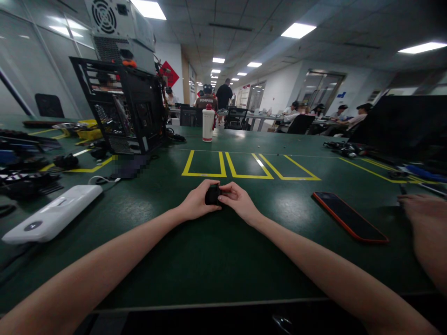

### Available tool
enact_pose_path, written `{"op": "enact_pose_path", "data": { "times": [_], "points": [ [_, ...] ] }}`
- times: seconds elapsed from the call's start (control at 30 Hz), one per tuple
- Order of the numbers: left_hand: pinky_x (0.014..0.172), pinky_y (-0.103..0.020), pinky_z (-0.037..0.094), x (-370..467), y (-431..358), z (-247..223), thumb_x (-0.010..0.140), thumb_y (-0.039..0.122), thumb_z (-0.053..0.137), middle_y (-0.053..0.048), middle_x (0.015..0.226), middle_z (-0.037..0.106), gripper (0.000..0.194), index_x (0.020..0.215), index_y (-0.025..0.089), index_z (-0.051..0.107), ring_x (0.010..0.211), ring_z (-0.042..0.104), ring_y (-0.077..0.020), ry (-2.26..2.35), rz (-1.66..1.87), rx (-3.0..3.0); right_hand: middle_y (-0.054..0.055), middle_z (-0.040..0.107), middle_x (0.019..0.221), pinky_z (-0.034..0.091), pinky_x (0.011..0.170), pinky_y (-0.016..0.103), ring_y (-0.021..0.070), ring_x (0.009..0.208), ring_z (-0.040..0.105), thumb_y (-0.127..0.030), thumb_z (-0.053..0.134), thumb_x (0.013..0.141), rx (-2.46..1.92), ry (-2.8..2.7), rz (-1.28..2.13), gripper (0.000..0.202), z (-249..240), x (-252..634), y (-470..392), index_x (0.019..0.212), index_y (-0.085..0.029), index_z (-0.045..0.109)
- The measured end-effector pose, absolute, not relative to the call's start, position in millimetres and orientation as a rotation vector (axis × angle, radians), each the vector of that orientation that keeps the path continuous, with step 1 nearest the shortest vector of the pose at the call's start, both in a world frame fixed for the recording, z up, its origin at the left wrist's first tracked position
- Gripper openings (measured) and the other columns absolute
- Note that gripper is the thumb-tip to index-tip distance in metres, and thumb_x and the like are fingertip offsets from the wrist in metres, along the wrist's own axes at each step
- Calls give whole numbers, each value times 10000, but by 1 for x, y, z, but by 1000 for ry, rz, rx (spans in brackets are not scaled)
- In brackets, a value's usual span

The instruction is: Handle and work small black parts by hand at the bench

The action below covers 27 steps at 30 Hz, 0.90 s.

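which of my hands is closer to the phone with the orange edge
Your right hand, just left of the phone. Your left hand is farther left, holding the black object.

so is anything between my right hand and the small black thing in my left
Nothing visible: your right hand has its fingertips on the small black object, which your left hand also holds. The phone lies off to the right, out of the way.

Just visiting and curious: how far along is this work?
Nothing looks finished yet. The left hand and right hand hold a small black object, on the near side of the yellow outlines. It is not yet released; what else is left, I cannot tell.
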<state>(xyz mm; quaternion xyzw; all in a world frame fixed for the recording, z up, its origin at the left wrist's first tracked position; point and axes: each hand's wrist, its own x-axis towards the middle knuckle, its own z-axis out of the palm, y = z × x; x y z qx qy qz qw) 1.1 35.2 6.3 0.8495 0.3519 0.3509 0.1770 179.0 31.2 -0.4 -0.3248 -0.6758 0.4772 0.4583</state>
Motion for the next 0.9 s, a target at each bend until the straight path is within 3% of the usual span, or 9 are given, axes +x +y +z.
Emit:
{"op": "enact_pose_path", "data": {
  "times": [0.13,0.27,0.57,0.9],
  "points": [
    [892,-401,402,0,32,9,693,351,621,-81,1184,460,598,1208,226,344,1055,487,-233,924,955,2387,17,549,993,443,874,352,162,959,563,-193,654,648,-844,-1683,1159,333,-4,180,34,941,-212,496],
    [935,-406,366,-2,35,8,726,367,592,-95,1230,431,593,1234,216,327,1111,451,-241,845,926,2353,10,570,921,452,858,350,159,919,578,-186,668,623,-859,-1676,1165,315,-8,179,36,877,-199,482],
    [922,-397,375,-2,38,7,704,358,625,-75,1214,448,606,1223,235,338,1100,459,-241,834,898,2270,7,540,1000,499,756,337,128,776,604,-207,629,667,-901,-1764,1131,310,-2,182,29,949,-228,503],
    [876,-425,406,1,25,13,730,373,587,-90,1199,454,612,1250,239,292,1042,497,-246,929,884,2393,8,549,970,477,812,344,149,871,585,-264,591,721,-848,-1670,1192,205,1,183,25,912,-220,532]
  ]
}}
